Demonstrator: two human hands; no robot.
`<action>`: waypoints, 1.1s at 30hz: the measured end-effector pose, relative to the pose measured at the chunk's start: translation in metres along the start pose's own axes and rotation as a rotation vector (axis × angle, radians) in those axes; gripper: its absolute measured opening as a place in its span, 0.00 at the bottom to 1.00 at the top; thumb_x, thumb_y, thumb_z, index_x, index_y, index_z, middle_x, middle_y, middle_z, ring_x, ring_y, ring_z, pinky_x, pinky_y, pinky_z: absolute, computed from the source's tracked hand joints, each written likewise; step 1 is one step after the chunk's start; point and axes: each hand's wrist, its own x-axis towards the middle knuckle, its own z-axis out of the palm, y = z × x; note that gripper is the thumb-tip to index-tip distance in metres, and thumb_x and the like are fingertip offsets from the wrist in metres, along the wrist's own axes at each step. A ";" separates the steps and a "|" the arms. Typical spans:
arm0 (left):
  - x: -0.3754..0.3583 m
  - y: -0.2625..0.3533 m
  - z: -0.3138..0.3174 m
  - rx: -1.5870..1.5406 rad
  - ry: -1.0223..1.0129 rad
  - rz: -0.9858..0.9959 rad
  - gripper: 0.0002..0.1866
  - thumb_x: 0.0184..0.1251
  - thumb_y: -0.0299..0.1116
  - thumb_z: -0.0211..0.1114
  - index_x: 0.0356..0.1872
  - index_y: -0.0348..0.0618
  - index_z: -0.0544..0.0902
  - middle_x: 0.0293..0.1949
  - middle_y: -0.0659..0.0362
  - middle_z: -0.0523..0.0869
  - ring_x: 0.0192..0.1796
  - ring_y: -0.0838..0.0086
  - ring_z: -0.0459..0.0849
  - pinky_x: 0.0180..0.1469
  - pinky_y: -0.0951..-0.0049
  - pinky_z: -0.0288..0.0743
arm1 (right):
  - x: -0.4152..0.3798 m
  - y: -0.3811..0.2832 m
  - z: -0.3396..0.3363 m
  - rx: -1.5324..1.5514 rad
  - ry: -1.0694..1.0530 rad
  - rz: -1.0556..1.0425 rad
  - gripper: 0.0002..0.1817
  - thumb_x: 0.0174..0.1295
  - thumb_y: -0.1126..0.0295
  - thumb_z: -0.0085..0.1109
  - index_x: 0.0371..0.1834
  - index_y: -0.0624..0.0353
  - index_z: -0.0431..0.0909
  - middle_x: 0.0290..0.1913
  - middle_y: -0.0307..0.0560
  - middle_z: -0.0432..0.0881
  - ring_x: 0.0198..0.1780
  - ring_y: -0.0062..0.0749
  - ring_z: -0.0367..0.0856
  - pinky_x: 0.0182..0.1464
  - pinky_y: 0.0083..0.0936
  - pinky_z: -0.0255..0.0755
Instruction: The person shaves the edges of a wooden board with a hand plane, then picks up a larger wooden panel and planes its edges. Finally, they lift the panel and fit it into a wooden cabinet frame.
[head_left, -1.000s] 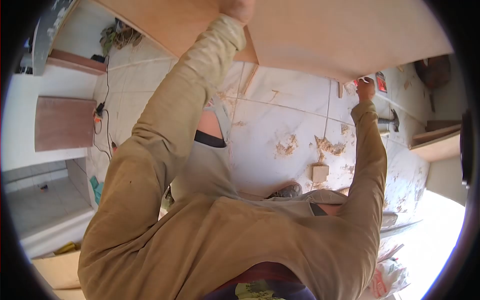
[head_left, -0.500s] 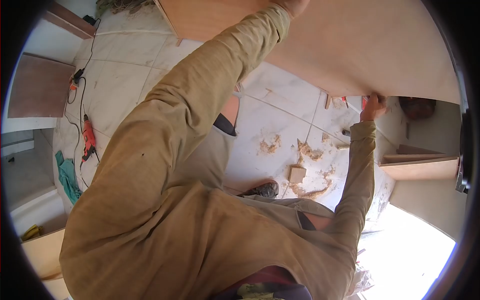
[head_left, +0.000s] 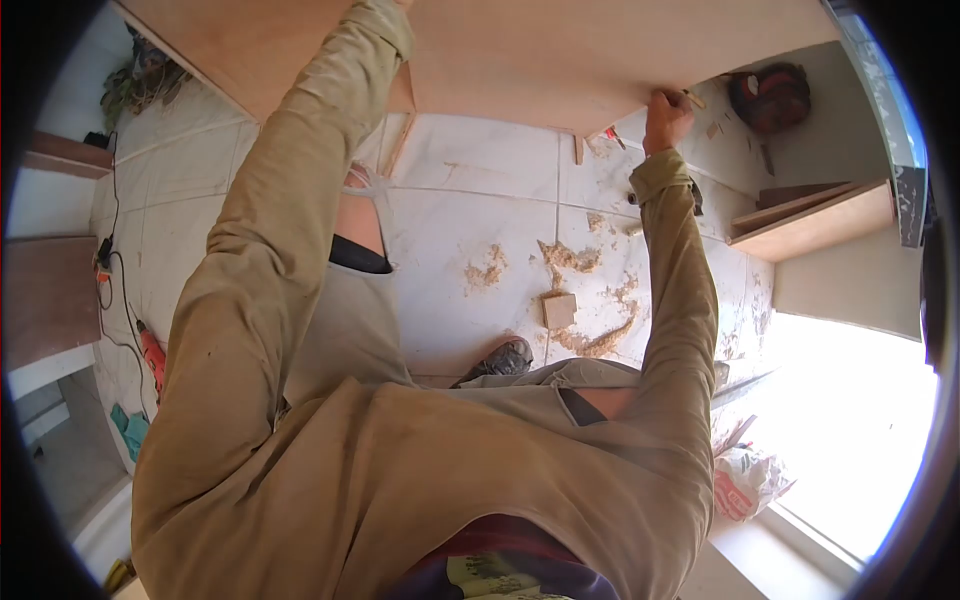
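Note:
A large light-brown wooden panel [head_left: 540, 60] spans the top of the view, standing over the tiled floor. My right hand [head_left: 668, 120] is closed at its lower edge on the right, fingers curled against the wood. My left arm, in a tan sleeve [head_left: 330, 90], reaches up across the panel. Only a sliver of the left hand shows at the top border, so its fingers are hidden. Narrow wooden strips [head_left: 399, 145] stick out below the panel. Near my right wrist, a small red-handled tool [head_left: 614, 138] lies on the floor.
Sawdust [head_left: 570, 257] and a small square wood block [head_left: 559, 310] lie on the tiles. To the left are a red power drill [head_left: 152, 352], its cord and a green cloth [head_left: 130, 430]. Boards [head_left: 815, 220] and a dark red bag-like object [head_left: 770, 97] stand right.
The view has shifted, so the floor and its objects appear farther left. The panel's lower edge sits higher in view on the right. My left hand has passed almost out of the top border.

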 end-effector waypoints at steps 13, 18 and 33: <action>0.013 -0.009 0.003 0.096 0.123 0.001 0.16 0.61 0.28 0.77 0.45 0.30 0.85 0.38 0.56 0.89 0.39 0.78 0.86 0.45 0.79 0.81 | 0.002 -0.007 -0.006 -0.167 -0.022 -0.117 0.08 0.56 0.69 0.64 0.31 0.62 0.82 0.33 0.57 0.86 0.37 0.54 0.86 0.43 0.44 0.78; 0.022 -0.012 -0.006 0.178 0.082 -0.130 0.15 0.60 0.29 0.78 0.43 0.30 0.86 0.36 0.58 0.89 0.37 0.80 0.84 0.43 0.80 0.79 | 0.020 -0.016 -0.016 -0.050 0.040 -0.169 0.11 0.57 0.65 0.69 0.33 0.63 0.83 0.34 0.54 0.86 0.36 0.49 0.85 0.42 0.42 0.78; 0.014 -0.007 0.010 0.228 0.149 -0.001 0.12 0.55 0.27 0.76 0.39 0.39 0.83 0.29 0.63 0.84 0.31 0.81 0.80 0.35 0.75 0.77 | 0.085 -0.074 -0.030 0.516 -0.169 0.101 0.26 0.61 0.55 0.74 0.49 0.68 0.84 0.36 0.38 0.85 0.33 0.18 0.78 0.35 0.19 0.72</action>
